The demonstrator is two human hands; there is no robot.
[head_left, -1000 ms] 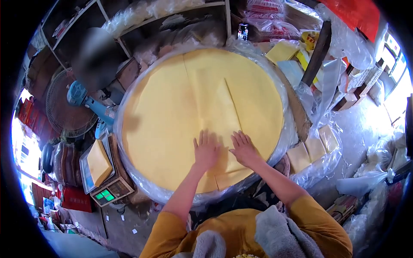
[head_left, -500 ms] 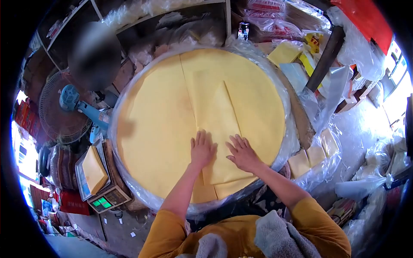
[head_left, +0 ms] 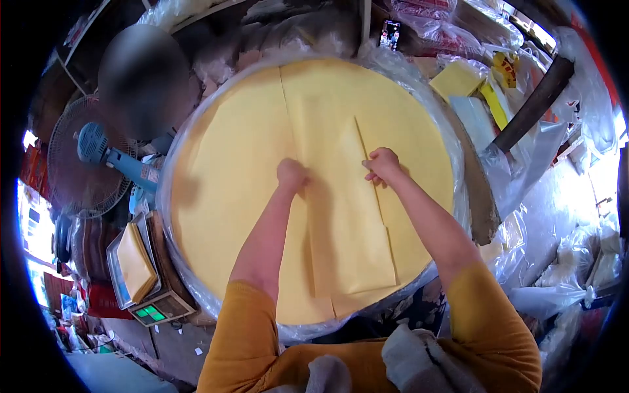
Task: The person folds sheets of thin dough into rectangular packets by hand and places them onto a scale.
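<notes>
A long folded yellow sheet [head_left: 350, 242] lies across a wide round yellow surface [head_left: 223, 150], its folded end towards me. I cannot tell what it is made of. My left hand [head_left: 293, 175] is closed at the left edge of the folded sheet, with the fingertips hidden below the hand. On the opposite edge my right hand [head_left: 383, 166] pinches the sheet between thumb and curled fingers. A straight seam [head_left: 283, 92] runs through the round surface near the far side. Clear plastic [head_left: 455, 164] is gathered around its rim.
At the left stand a blue fan [head_left: 118, 157] and a scale [head_left: 157, 314] with a green display, bearing a stack of folded yellow sheets [head_left: 136, 265]. A phone [head_left: 390, 35] stands at the back. Plastic-wrapped packs [head_left: 452, 33] and a dark post [head_left: 537, 101] are at the right.
Both hands lay flat with fingers spread; now they are closed at the folded sheet's two edges, farther from me. The folded sheet's near end has shifted right. The view has tilted slightly.
</notes>
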